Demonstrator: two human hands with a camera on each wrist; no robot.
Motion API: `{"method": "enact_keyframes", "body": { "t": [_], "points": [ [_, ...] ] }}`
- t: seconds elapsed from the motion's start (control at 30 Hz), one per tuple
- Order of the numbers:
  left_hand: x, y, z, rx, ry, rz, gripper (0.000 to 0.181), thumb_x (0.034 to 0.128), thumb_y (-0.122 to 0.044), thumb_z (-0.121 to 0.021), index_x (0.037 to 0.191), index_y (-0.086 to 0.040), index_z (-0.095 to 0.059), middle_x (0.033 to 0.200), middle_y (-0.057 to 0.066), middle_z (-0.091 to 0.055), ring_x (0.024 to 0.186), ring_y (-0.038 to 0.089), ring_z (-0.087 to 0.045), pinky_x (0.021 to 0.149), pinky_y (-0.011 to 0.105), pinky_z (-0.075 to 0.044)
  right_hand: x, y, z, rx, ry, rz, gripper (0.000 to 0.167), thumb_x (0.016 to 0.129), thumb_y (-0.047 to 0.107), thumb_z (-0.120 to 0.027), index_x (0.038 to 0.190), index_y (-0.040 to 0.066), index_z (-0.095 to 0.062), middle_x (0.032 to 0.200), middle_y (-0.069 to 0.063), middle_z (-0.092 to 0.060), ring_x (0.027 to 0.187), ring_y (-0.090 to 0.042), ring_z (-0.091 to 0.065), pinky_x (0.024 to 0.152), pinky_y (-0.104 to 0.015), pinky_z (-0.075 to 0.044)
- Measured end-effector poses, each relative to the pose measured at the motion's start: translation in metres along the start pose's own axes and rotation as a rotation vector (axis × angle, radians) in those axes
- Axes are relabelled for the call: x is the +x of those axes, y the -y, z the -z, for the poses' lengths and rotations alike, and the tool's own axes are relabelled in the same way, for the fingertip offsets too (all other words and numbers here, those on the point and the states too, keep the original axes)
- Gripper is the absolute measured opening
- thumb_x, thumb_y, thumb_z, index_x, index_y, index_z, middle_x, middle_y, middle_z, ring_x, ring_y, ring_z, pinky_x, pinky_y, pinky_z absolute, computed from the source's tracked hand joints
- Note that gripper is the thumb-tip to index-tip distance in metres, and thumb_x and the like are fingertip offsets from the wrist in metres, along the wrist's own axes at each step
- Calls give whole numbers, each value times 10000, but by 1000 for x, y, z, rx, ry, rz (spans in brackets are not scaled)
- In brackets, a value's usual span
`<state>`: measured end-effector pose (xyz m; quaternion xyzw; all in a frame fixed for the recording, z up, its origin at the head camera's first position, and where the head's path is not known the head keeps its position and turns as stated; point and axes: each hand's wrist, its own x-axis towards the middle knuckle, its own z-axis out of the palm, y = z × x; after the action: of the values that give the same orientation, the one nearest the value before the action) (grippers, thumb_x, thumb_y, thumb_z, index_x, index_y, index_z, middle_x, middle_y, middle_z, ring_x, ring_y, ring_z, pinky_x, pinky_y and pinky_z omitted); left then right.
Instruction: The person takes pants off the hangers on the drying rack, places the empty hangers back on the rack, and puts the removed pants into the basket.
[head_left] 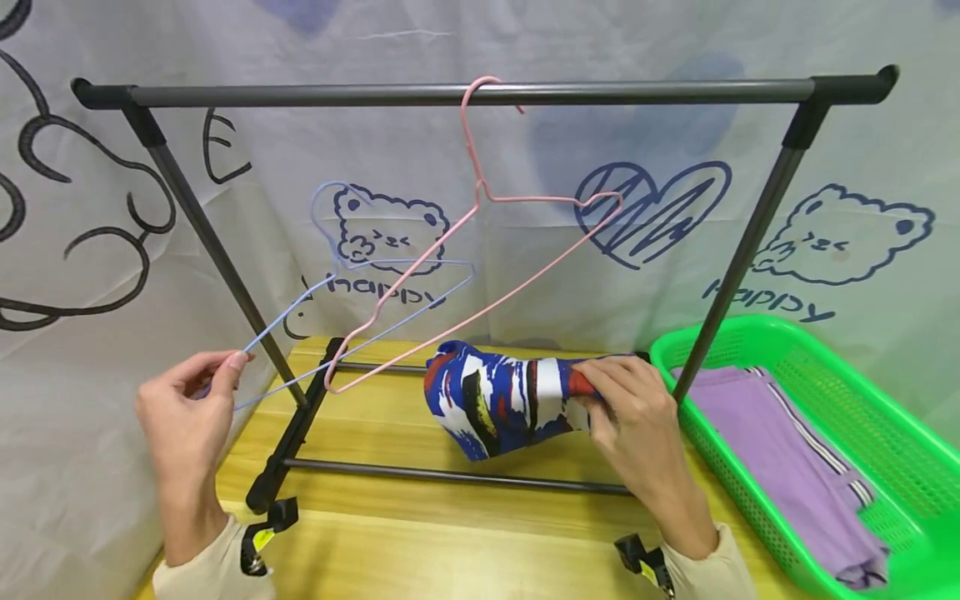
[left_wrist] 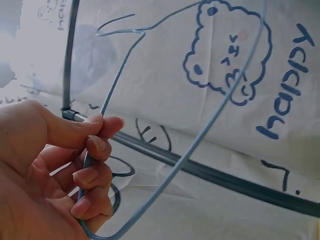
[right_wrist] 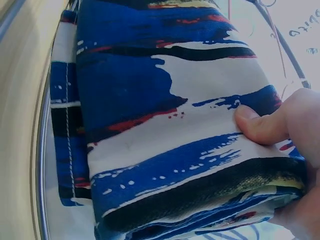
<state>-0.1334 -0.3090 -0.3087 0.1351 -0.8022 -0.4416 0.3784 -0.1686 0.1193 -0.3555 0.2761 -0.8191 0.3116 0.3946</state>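
My left hand (head_left: 191,404) pinches one end of a thin blue wire hanger (head_left: 288,310), its fingers curled round the wire in the left wrist view. The hanger's hook points up, off the rod. In my right hand (head_left: 633,417) I grip a folded piece of cloth (head_left: 502,400), patterned in blue, white, red and black, with the thumb pressed on top in the right wrist view. Its exact kind cannot be told. A pink wire hanger (head_left: 480,312) hangs bare from the rack's top rod (head_left: 315,97), between and above the two hands.
A dark metal rack stands on the wooden table (head_left: 450,550), its lower bars (head_left: 450,477) near the surface. At the right sits a green basket (head_left: 825,342) holding a folded lilac garment (head_left: 787,467). A white cloth with drawings (head_left: 795,117) hangs behind.
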Motion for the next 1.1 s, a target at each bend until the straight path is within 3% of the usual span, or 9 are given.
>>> {"method": "enact_keyframes", "body": {
  "t": [0.13, 0.37, 0.57, 0.73, 0.9, 0.97, 1.1],
  "points": [
    [1, -4, 4, -64, -45, -19, 74, 918, -62, -762, 899, -9, -810, 688, -180, -659, 602, 23, -546, 598, 121, -438, -3, -4, 2, 2, -30, -19, 381, 708, -152, -771, 1068, -29, -767, 1022, -174, -756, 962, -370, -664, 930, -537, -484],
    [-4, -12, 19, -114, -114, -48, 116, 900, 16, -750, 953, 118, -768, 753, -193, -706, 625, 17, -591, 619, 96, -468, -2, -5, 3, 28, -56, -16, 403, 711, -168, -769, 1084, -16, -771, 1041, -165, -759, 973, -364, -667, 942, -538, -488],
    [-9, -21, 28, -245, -171, -32, 132, 886, 56, -744, 976, 152, -751, 785, -63, -738, 664, 72, -624, 649, 113, -500, -2, -6, 4, 31, -51, -21, 384, 738, -153, -785, 1101, -29, -766, 1064, -182, -754, 997, -370, -665, 972, -526, -481],
    [-6, -23, 21, -413, -176, -81, 143, 887, 95, -719, 1001, 180, -732, 738, 24, -680, 649, 114, -580, 599, 111, -465, -4, -8, 7, 20, -36, -38, 361, 755, -135, -786, 1101, -34, -762, 1070, -187, -750, 1022, -363, -660, 1020, -506, -461],
    [-4, -24, 11, -681, -189, -181, 183, 867, 128, -721, 1004, 245, -687, 740, 109, -682, 658, 171, -612, 609, 139, -481, -4, -8, 8, 27, -64, -33, 379, 740, -146, -788, 1098, -25, -768, 1072, -179, -754, 1015, -368, -668, 1004, -520, -473],
    [-4, -26, 7, -701, -196, -196, 185, 871, 123, -717, 1021, 229, -693, 752, 116, -684, 678, 178, -629, 631, 145, -492, -4, -8, 7, 33, -74, -29, 393, 734, -152, -785, 1102, -18, -769, 1077, -174, -755, 1014, -368, -670, 996, -526, -478],
    [-4, -29, 1, -641, -209, -206, 177, 894, 125, -680, 1063, 158, -723, 773, 78, -684, 705, 149, -641, 627, 126, -480, -2, -8, 7, 34, -68, -20, 396, 738, -150, -784, 1108, -8, -769, 1077, -165, -756, 1020, -362, -668, 994, -526, -480]
  ]
}}
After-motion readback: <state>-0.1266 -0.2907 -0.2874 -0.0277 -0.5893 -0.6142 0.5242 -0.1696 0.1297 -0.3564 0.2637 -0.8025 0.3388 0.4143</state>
